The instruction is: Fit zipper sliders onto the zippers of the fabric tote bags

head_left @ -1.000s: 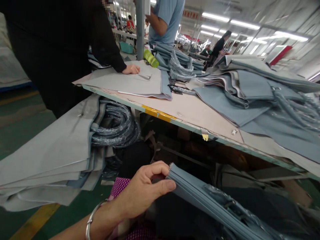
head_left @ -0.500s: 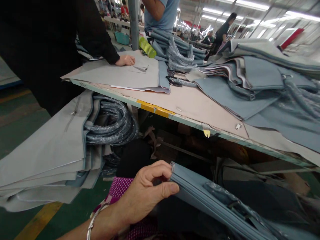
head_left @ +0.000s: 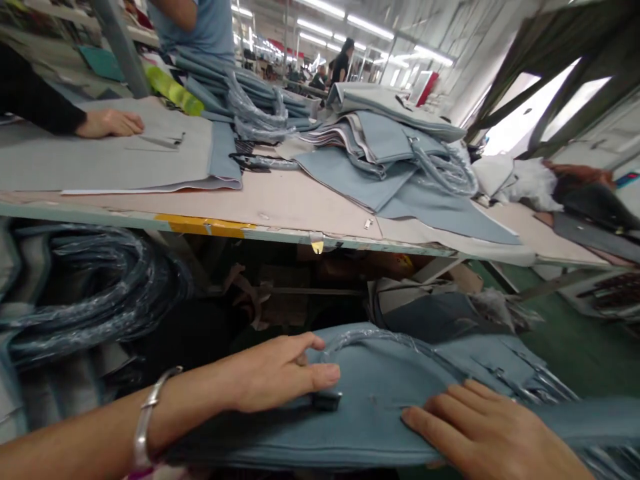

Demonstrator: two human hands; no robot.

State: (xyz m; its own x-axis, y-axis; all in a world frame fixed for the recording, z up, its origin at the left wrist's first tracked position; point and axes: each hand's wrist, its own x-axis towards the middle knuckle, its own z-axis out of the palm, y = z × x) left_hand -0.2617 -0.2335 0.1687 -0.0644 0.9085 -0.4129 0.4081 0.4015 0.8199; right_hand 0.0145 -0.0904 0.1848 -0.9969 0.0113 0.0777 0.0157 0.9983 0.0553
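— Two hands flat on a blue-grey fabric bag (head_left: 380,407), low in the foreground, below the near edge of the worktable (head_left: 280,200). Left hand (head_left: 277,373) open, fingers spread over the upper panel, thumb just above a small dark fitting (head_left: 326,400); grasping nothing. Right hand (head_left: 483,430) open too, palm down on the panel's right part, fingertips toward the left hand.

— And around it?

— Plastic-wrapped handle (head_left: 380,339) arching along the bag's far edge, just beyond the left fingers. Silver bangle (head_left: 144,420) on the left wrist. Farther out, a stack of matching blue-grey bags (head_left: 390,143) on the worktable, with flat grey panels (head_left: 125,157) under a co-worker's hand (head_left: 110,123). Coiled wrapped handles (head_left: 90,293) hanging at left, under the tabletop.

— Best handling, judging by the pose?

— Probably even pressure from both palms, smoothing outward from the fitting, keeping the soft panel free of creases and the handle clear of the fingers.
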